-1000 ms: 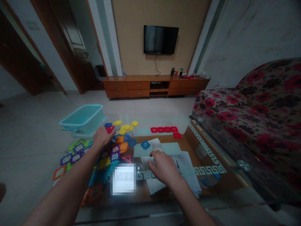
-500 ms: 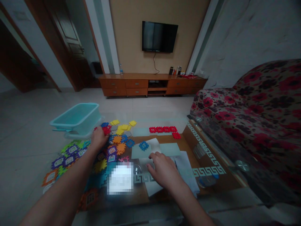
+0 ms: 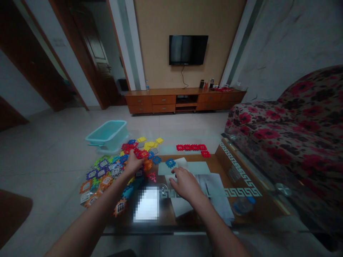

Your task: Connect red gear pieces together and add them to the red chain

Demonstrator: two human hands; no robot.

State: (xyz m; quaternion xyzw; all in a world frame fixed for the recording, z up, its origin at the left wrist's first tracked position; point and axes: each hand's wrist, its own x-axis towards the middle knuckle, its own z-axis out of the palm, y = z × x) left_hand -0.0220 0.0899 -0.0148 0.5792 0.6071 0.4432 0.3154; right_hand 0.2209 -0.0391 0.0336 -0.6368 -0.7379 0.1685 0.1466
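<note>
My left hand (image 3: 133, 164) reaches into a heap of coloured plastic puzzle tiles (image 3: 107, 171) on a glass-topped table, with its fingers pinching a red tile (image 3: 141, 154). My right hand (image 3: 184, 182) rests palm down on white papers (image 3: 214, 192), fingers curled, holding nothing. A single blue tile (image 3: 170, 163) lies just beyond its fingertips. A row of joined red tiles (image 3: 193, 148) lies further back on the glass. Yellow tiles (image 3: 150, 144) lie at the heap's far edge.
A teal plastic tub (image 3: 107, 134) stands at the table's far left corner. A floral sofa (image 3: 289, 128) fills the right side. A blurred white rectangle (image 3: 146, 208) lies near the front edge. A wooden TV cabinet (image 3: 184, 100) and wall TV (image 3: 188, 49) stand across the tiled floor.
My left hand has drawn back from the tub towards the middle of the heap, now pinching a red tile. The view has shifted; my right hand stays on the papers.
</note>
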